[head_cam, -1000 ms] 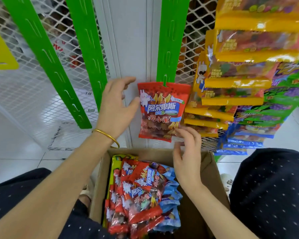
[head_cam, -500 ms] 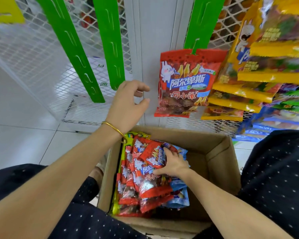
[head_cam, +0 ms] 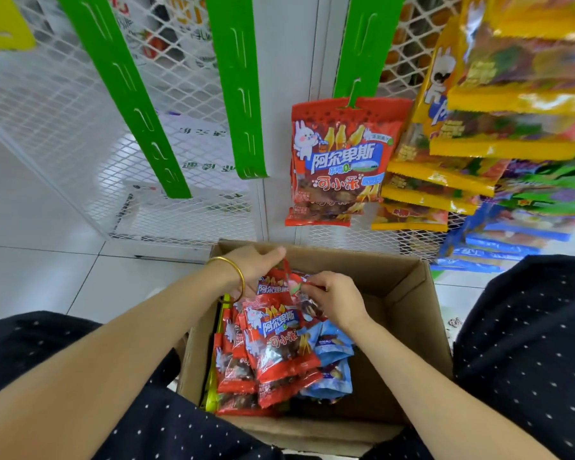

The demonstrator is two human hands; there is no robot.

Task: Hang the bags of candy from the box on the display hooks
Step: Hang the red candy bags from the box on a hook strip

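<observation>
An open cardboard box (head_cam: 409, 293) sits between my knees, holding several red candy bags (head_cam: 276, 340) and some blue bags (head_cam: 332, 370). Both hands are inside the box at its far end. My left hand (head_cam: 256, 263) and my right hand (head_cam: 336, 297) pinch the top of one red bag (head_cam: 291, 282) from either side. Red bags (head_cam: 339, 161) of the same kind hang from the lowest hook of a green display strip (head_cam: 365, 44) against the white post above the box.
Two bare green hook strips (head_cam: 236, 94) (head_cam: 123, 94) hang to the left over white wire mesh. Yellow, green and blue candy bags (head_cam: 498, 127) crowd the strips at the right. My dark dotted trouser legs flank the box on white floor tiles.
My left hand came down from beside the hanging bag into the box. My right hand, which dropped there earlier, now shares a grip on one red bag. The view tilted downward.
</observation>
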